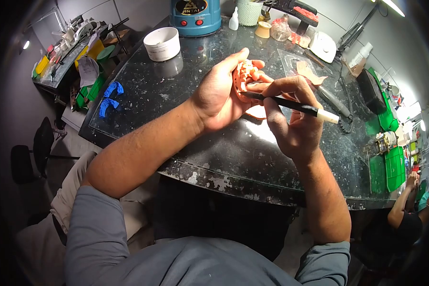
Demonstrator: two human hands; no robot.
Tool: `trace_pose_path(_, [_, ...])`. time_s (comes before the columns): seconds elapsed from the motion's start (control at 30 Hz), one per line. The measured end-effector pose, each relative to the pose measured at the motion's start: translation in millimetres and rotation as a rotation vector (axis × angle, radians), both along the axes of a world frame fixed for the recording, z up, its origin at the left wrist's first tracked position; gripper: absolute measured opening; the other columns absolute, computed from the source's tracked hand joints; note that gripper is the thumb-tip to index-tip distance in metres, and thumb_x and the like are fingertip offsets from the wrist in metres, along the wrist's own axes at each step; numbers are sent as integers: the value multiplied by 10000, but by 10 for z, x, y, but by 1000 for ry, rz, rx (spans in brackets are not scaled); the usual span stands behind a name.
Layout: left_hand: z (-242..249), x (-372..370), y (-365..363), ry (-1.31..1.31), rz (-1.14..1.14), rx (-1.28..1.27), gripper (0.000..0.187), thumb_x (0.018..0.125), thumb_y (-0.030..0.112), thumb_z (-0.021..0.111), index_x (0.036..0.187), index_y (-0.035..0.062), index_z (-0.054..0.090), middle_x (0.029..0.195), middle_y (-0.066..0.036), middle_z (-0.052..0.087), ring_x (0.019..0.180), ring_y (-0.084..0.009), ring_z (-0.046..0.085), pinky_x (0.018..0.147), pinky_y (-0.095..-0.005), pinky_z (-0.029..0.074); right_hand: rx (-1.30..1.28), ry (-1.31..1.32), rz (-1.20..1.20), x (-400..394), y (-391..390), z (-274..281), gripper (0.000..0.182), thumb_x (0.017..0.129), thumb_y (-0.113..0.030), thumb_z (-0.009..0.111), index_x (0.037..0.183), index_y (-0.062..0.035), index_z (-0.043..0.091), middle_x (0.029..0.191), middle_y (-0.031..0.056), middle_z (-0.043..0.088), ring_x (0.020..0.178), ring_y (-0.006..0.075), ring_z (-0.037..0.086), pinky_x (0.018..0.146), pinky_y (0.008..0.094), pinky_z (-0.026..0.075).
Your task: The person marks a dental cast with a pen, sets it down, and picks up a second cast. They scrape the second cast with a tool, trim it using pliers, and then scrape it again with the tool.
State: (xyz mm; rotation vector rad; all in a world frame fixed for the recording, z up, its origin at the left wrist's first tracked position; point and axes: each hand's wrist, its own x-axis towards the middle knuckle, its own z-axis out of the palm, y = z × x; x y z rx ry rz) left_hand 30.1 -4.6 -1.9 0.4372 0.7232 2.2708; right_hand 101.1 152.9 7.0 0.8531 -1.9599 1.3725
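My left hand [217,97] is closed around an orange dental model [242,78] with teeth along it, held up over the dark bench. Between the thumb and fingers of my right hand [295,119] is a black pen [298,105] with a white end. Its tip is right at the lower edge of the model. Partly hidden below my hands, a pale piece with an orange rim [256,112] sits on the bench. Two blue arch-shaped pieces [113,89] lie to the left of my left forearm.
A white tub [162,44] and a blue machine [195,19] stand at the back of the black bench [214,157]. Right of my hands are a pink sheet [311,73] and a grey handpiece [330,98] with a coiled cord. Another person's arm [401,205] shows at far right.
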Motion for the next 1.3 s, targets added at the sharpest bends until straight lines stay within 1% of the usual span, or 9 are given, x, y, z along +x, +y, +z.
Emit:
trace_pose_path(0.37, [90,75,10,-35,38,-49,427,1016,420,416,1131,41,576,973,-102,667,840,-201,660,725,-336,550,-34,-22,57,34,-8,40,166,787,98,574,938,34,550,862,98,628,855,180,676,805,298,529])
trace_pose_path(0.47, [98,27,11,-37,25,-67,463,1015,420,404,1171,14,561,957,-100,655,789,-182,638,644,-280,532,-153,-25,90,65,43,115,127,826,54,528,950,31,525,864,99,603,944,243,681,943,404,480])
trace_pose_path(0.53, [88,-58,-13,43,-145,62,518,1006,395,388,1222,-56,523,892,-98,638,691,-143,589,541,-217,485,-238,64,-8,-19,175,155,113,888,-58,535,949,37,536,884,112,617,889,193,657,918,370,476])
trace_pose_path(0.63, [133,-37,-21,117,-165,-49,525,985,375,405,1206,-86,521,836,-101,627,639,-140,566,519,-219,470,-399,-5,-247,-140,294,257,168,940,-112,528,975,41,587,878,92,634,774,142,602,830,286,477])
trace_pose_path(0.7, [188,21,3,126,-90,-179,515,948,359,442,1147,-97,574,835,-116,647,636,-175,582,510,-217,456,-294,-83,-416,-291,519,179,177,959,-136,555,977,25,627,858,64,636,785,109,572,733,252,463])
trace_pose_path(0.77, [256,84,-7,151,-77,-225,508,928,354,463,1143,-87,597,860,-119,675,657,-180,588,550,-238,460,-168,-326,-541,-379,720,97,260,951,-243,583,965,8,646,876,105,668,804,162,615,736,303,486])
trace_pose_path(0.9, [201,21,20,98,132,-258,432,922,350,504,1072,-29,647,863,-99,711,674,-148,578,614,-243,433,624,-652,-795,-444,848,-89,429,863,-456,626,1010,-58,689,960,149,697,943,313,667,833,436,511])
trace_pose_path(1.0, [101,-117,-52,61,174,-209,317,933,318,545,1032,40,661,834,-43,717,691,-148,576,675,-283,496,652,-732,-784,-360,808,-13,378,825,-404,676,1015,-77,687,998,129,698,966,296,669,852,429,513])
trace_pose_path(1.3, [79,-84,-13,87,237,-219,290,994,315,445,1093,66,554,741,20,500,631,-111,480,531,-236,405,420,-504,-706,-350,691,-21,309,818,-343,694,927,-55,665,880,168,700,852,302,683,759,405,528])
